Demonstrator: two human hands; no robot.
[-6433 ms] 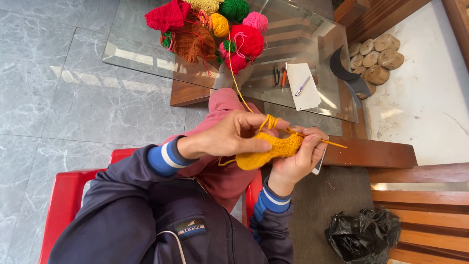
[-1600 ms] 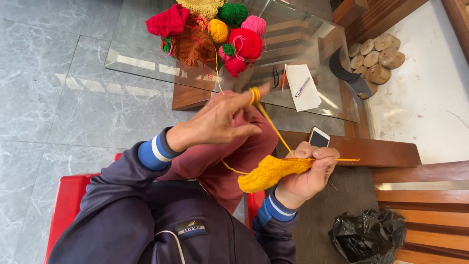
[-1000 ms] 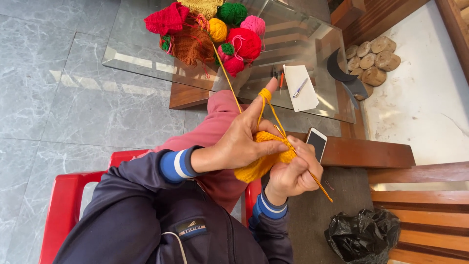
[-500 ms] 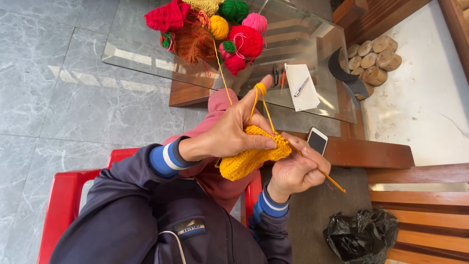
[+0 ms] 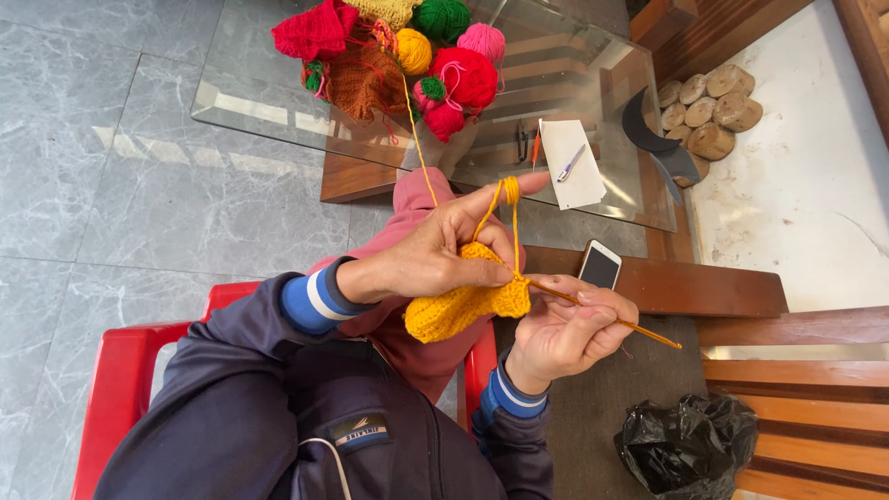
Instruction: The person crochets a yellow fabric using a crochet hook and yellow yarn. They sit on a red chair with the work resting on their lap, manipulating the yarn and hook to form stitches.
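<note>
Seated on a red chair point(image 5: 120, 370), the right hand point(image 5: 565, 333) pinches a crochet hook point(image 5: 611, 319) pencil-style, its tip in the yellow crocheted piece point(image 5: 463, 306). The left hand point(image 5: 435, 255) pinches that piece, forefinger raised with yarn point(image 5: 505, 194) looped over for tension, strand running to balls point(image 5: 444, 56) on the glass table point(image 5: 278, 111).

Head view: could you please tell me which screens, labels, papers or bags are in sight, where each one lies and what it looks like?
Phone: on the wooden bench beside the right hand; white rectangle, dark screen.
Paper pad: on the glass table; white rectangle, pen across it.
Jacket label: on the dark jacket; small dark patch.
Black plastic bag: on the floor, crumpled, glossy.
</note>
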